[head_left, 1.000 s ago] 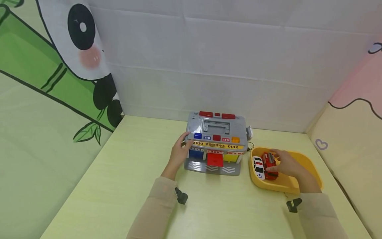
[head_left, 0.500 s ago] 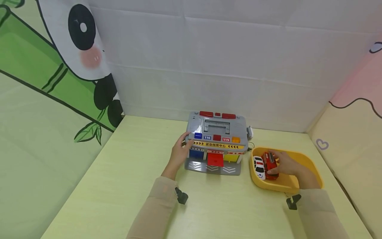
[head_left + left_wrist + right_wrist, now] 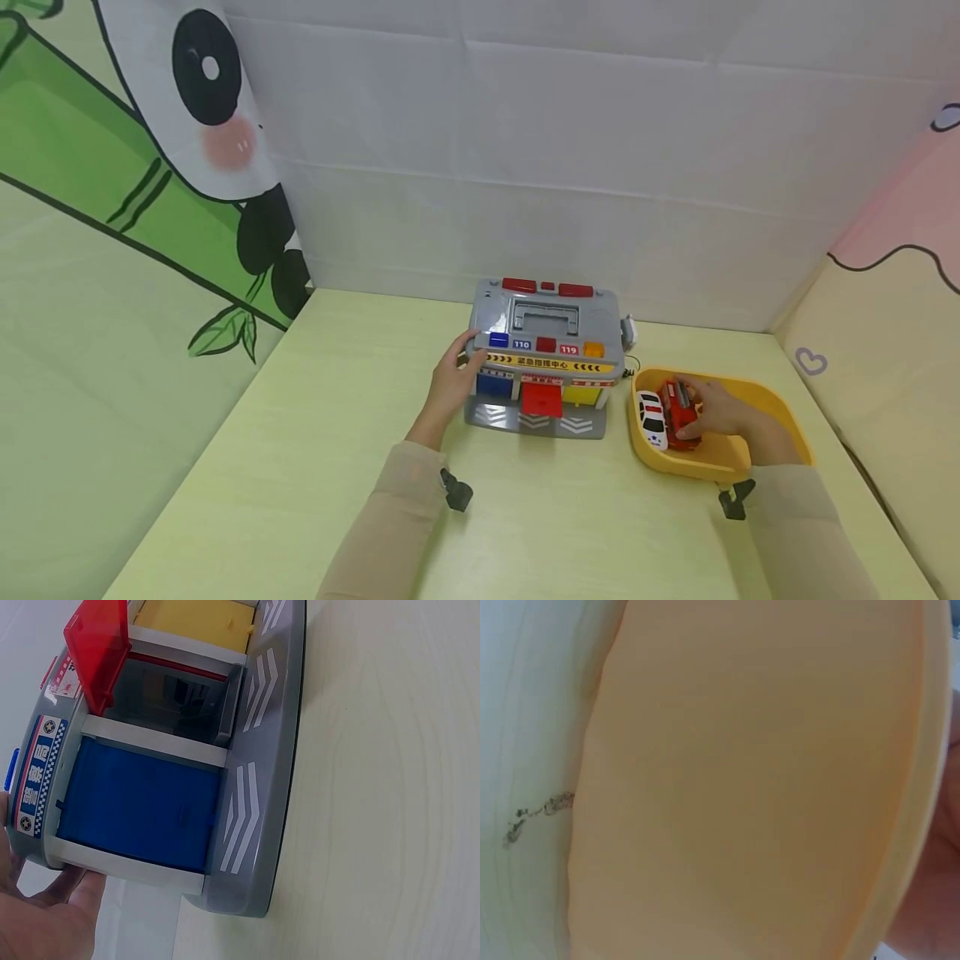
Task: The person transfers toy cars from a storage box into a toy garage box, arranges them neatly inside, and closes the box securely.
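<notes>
A light wood-toned table (image 3: 300, 467) stands against a white backdrop cloth (image 3: 525, 167). The left hand (image 3: 450, 385) grips the left end of the toy station (image 3: 546, 364). The right hand (image 3: 722, 412) grips the red toy truck (image 3: 678, 408), located inside the yellow tray (image 3: 768, 404) beside the white toy car (image 3: 652, 421). Status, as judged: the red door (image 3: 542, 400) is raised and the grasp on the truck appears complete; lifting the truck clear of the tray is not yet done. The left wrist view shows the open bay (image 3: 172, 697) behind the red door, which the head view conceals, and the blue door (image 3: 139, 806) lowered. The right wrist view shows mainly the tray's outer wall and a dark mark (image 3: 544, 810) on the table; both vehicles are hidden there.
</notes>
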`<state>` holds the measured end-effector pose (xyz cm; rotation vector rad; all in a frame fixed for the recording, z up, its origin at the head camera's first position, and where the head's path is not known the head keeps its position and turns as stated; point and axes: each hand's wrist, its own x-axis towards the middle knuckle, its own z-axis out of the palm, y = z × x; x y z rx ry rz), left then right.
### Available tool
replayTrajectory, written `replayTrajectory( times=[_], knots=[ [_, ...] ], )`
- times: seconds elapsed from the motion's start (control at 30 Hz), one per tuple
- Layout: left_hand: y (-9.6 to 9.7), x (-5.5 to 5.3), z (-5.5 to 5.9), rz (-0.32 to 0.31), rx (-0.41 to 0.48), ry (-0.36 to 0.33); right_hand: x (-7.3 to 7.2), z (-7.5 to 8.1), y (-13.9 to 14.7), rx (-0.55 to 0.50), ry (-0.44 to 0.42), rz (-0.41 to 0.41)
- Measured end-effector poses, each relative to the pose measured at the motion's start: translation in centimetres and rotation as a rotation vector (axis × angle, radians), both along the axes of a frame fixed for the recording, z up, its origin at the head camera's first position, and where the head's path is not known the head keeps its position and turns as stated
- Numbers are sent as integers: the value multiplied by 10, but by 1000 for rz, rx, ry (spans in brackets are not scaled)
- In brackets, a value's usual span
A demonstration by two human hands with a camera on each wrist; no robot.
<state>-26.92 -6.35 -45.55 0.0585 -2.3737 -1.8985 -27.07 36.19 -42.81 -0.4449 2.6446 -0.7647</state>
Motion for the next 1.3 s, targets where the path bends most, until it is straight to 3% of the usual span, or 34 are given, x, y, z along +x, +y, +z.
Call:
replayTrajectory(
  times=[0.27,0.53,0.8,1.0,1.17,1.3],
  knots=[
    [0,-1,-2,1,-2,-2,-3,-6,5,-71,-62,19],
    [1,-1,-2,0,-3,-9,0,-6,8,-217,-251,-86],
    [1,-2,-3,6,-6,-3,0,-23,19,-396,-264,-68],
    [2,-1,-1,1,3,-7,1,-34,23,-495,-309,-117],
    [1,-1,-2,2,7,-5,3,-38,23,-586,-355,-145],
    [1,-2,-3,2,4,3,3,-38,22,-600,-361,-145]
  ],
)
